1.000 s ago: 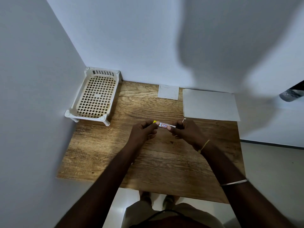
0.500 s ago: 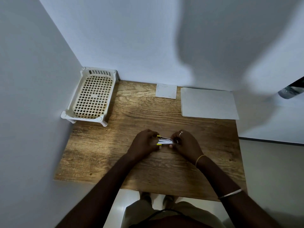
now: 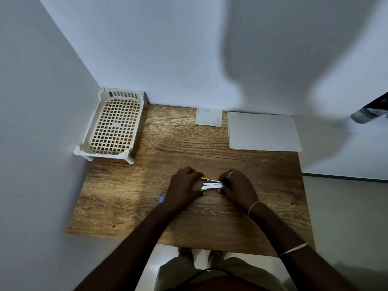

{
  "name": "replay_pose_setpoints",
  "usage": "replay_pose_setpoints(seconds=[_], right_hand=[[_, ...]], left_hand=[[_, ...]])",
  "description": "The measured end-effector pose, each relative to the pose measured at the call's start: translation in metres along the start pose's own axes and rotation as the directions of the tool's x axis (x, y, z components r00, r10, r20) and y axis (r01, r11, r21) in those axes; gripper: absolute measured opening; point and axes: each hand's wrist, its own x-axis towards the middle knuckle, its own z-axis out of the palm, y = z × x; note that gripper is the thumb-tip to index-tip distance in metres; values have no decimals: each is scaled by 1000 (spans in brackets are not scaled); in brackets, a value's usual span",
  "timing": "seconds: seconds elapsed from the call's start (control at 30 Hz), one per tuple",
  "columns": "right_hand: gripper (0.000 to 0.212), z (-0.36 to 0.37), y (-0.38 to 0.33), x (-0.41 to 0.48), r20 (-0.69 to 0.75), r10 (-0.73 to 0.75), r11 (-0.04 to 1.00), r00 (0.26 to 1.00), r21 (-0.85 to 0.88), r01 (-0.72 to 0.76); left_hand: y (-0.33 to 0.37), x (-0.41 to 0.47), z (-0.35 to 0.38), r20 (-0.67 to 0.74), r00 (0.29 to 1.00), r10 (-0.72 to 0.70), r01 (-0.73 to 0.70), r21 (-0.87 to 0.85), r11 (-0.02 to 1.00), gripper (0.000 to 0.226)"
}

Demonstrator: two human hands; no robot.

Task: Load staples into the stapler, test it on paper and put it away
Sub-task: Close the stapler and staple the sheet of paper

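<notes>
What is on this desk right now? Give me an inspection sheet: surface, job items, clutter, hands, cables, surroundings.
Surface: wooden table, grain visible, set into a corner.
Job's things: stapler, white with yellow ends, opened, held over the table between both hands; sheet of paper flat at the back right; small white square at the back centre.
Clutter: small bluish item mostly hidden behind the left wrist, cannot identify.
Grippers: left hand grips the stapler's yellow end; right hand grips the other end.
Cables: dark cord at the person's body.
Surroundings: empty white lattice basket at the back left; pale walls; metallic object at right edge.
</notes>
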Motion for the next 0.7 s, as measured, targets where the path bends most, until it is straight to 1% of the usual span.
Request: replay_pose_setpoints(seconds=[0.17, 0.27, 0.33, 0.4, 0.47, 0.53, 0.6, 0.63, 0.7], right_hand=[[29, -1, 0, 0, 6, -1, 1000, 1000, -17, 1], [32, -2, -1, 0, 13, -8, 999, 1000, -52, 9], [43, -4, -2, -2, 26, -7, 997, 1000, -73, 9], [59, -8, -2, -3, 8, -5, 998, 1000, -64, 6], [59, -14, -5, 1, -70, 11, 1000, 997, -23, -12], [52, -20, -10, 16, -130, 19, 1000, 991, -21, -22], [53, -27, -15, 38, -145, 21, 998, 989, -59, -30], [57, -31, -17, 51, -140, 28, 996, 990, -76, -39], [70, -35, -21, 78, -106, 26, 989, 994, -139, -41]], left_hand=[[-2, 0, 3, 21, 1000, 19, -20, 38, 999, 61], [-7, 2, 0, 67, 996, 57, -62, 82, 995, 69], [-10, 1, -3, 119, 989, 84, -99, 127, 987, 82], [-10, 0, -7, 120, 988, 94, -110, 132, 985, 92], [-10, 4, -12, 53, 993, 104, -107, 73, 992, 87], [-11, 17, -19, -17, 993, 119, -119, 24, 993, 71], [-10, 40, -26, -60, 991, 118, -115, 48, 992, 59], [-8, 54, -31, -54, 993, 105, -101, 76, 992, 60], [-6, 83, -37, 12, 997, 80, -81, 137, 987, 72]])
